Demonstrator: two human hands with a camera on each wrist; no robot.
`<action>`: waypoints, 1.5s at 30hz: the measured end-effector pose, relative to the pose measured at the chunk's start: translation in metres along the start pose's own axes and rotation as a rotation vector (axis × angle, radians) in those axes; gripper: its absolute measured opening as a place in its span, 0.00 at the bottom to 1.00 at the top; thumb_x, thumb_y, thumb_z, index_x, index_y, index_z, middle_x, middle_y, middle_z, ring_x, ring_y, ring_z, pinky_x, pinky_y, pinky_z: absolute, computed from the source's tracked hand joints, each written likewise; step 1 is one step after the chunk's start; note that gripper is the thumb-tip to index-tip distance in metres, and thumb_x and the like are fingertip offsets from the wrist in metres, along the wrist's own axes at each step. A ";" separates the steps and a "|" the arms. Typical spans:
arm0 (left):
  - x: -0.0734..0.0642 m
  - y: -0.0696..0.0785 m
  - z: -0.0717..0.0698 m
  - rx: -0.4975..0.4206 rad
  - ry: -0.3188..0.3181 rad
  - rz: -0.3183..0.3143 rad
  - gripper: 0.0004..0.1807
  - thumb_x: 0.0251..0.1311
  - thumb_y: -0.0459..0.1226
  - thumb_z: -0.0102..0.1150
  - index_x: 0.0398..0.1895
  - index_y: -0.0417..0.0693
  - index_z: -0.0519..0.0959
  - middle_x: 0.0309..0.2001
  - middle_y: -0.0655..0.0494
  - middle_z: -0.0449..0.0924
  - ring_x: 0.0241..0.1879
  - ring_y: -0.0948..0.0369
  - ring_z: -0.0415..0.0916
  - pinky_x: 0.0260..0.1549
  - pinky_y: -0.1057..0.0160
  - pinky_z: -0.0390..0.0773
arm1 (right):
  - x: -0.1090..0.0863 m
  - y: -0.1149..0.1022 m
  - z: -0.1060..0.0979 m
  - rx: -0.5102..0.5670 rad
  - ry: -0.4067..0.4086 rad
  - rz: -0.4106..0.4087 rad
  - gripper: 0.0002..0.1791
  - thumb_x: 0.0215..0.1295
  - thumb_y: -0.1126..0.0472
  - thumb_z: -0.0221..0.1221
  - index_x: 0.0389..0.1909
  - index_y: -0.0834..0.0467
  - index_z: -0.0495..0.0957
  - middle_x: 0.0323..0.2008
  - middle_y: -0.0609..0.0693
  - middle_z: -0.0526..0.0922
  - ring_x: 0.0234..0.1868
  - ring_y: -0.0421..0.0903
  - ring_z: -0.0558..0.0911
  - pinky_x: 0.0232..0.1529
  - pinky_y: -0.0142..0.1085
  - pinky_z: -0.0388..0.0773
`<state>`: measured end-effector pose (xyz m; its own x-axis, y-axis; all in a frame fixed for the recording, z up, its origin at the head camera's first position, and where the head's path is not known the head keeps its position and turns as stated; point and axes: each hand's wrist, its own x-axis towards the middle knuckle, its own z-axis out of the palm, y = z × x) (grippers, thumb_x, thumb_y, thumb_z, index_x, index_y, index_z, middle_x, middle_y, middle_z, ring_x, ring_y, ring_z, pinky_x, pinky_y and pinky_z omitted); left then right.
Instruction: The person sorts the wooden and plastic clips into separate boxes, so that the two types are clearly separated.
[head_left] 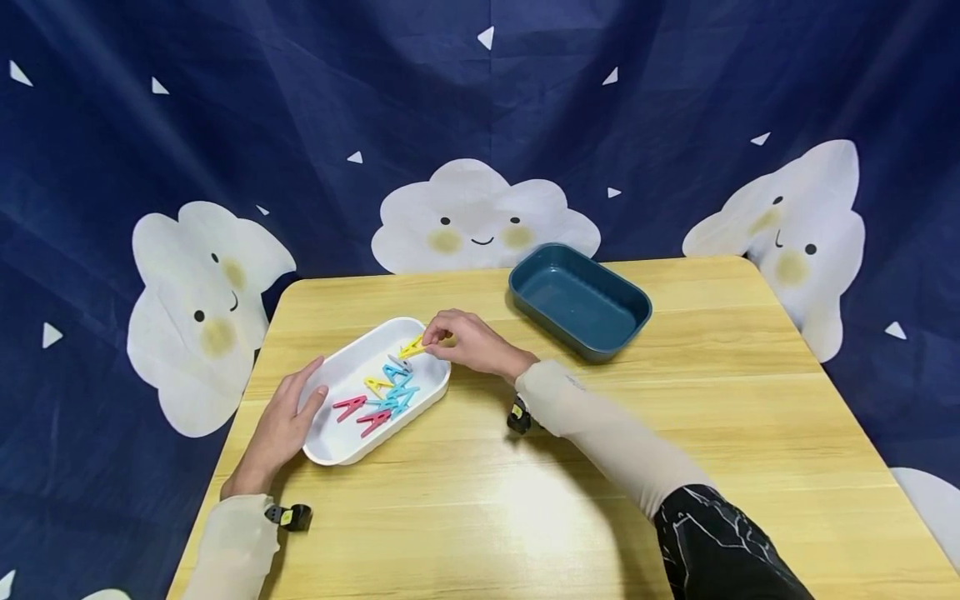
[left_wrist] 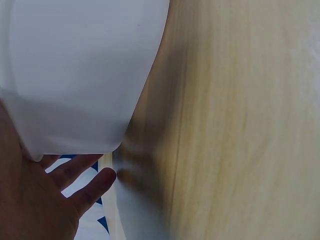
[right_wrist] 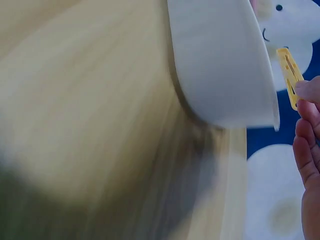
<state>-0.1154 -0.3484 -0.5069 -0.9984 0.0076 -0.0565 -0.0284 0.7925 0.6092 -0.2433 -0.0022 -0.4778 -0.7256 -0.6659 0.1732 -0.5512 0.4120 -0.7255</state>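
Note:
A white plastic tray (head_left: 347, 375) holds several red, yellow and blue clothespins (head_left: 375, 386), with a grey one (head_left: 401, 363) among them. My right hand (head_left: 472, 342) pinches a yellow clothespin (head_left: 412, 347) between thumb and fingertips over the tray's far right end. In the right wrist view, that clothespin (right_wrist: 290, 75) shows above the tray's rim level. My left hand (head_left: 281, 422) holds the tray's left side, its thumb over the rim and its fingers along the outside. The left wrist view has those fingers (left_wrist: 82, 182) spread beside the white wall.
A dark teal rectangular bin (head_left: 577, 302) stands near the table's back edge, to the right of the white tray. The wooden table (head_left: 480, 517) meets a dark blue curtain (head_left: 300, 100) with cloud faces behind it.

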 end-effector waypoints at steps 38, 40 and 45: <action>0.001 -0.001 0.000 -0.001 0.002 0.003 0.36 0.87 0.56 0.41 0.90 0.56 0.53 0.81 0.30 0.59 0.81 0.29 0.57 0.75 0.21 0.59 | 0.043 -0.043 0.070 -0.236 -0.239 -0.131 0.03 0.77 0.61 0.65 0.43 0.52 0.87 0.41 0.43 0.86 0.46 0.37 0.79 0.65 0.29 0.72; 0.001 -0.002 0.000 -0.004 0.007 0.010 0.35 0.88 0.55 0.41 0.90 0.55 0.54 0.81 0.30 0.59 0.81 0.29 0.57 0.75 0.22 0.59 | 0.043 -0.043 0.072 -0.245 -0.248 -0.133 0.03 0.77 0.60 0.65 0.43 0.52 0.87 0.41 0.42 0.87 0.46 0.36 0.80 0.66 0.29 0.72; 0.000 -0.003 0.001 -0.011 0.015 0.017 0.35 0.88 0.53 0.42 0.90 0.54 0.55 0.81 0.30 0.60 0.81 0.29 0.57 0.75 0.22 0.59 | 0.042 -0.045 0.071 -0.252 -0.252 -0.141 0.04 0.77 0.57 0.66 0.44 0.51 0.88 0.42 0.42 0.87 0.46 0.36 0.81 0.65 0.30 0.73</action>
<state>-0.1155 -0.3501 -0.5091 -0.9993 0.0123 -0.0340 -0.0114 0.7855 0.6188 -0.2201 -0.0931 -0.4856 -0.5287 -0.8461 0.0676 -0.7450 0.4244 -0.5146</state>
